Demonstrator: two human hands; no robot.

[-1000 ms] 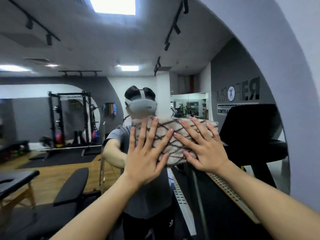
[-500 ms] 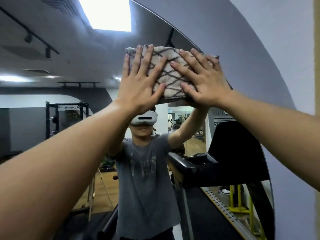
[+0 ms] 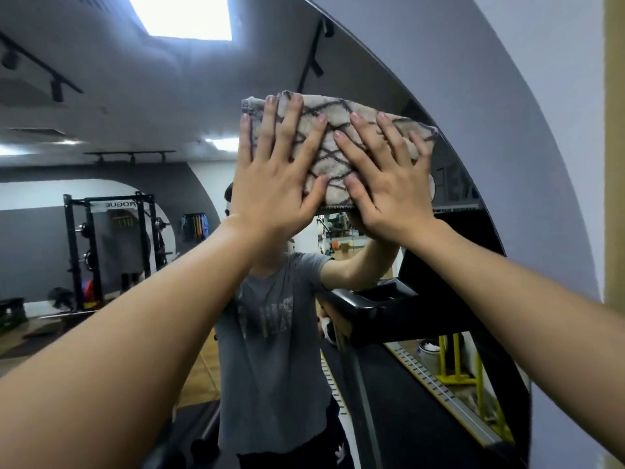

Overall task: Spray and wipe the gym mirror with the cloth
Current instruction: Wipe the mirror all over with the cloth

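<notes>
Head view puts your folded patterned cloth (image 3: 338,143) flat against the arched gym mirror (image 3: 169,113), up near its curved edge at about one o'clock. Your left hand (image 3: 274,184) and right hand (image 3: 389,184) both press it with straight, spread fingers, thumbs nearly meeting at the cloth's lower hem. Reflected at eight o'clock stands a black squat rack (image 3: 111,252); a treadmill console (image 3: 382,313) sits at five o'clock
</notes>
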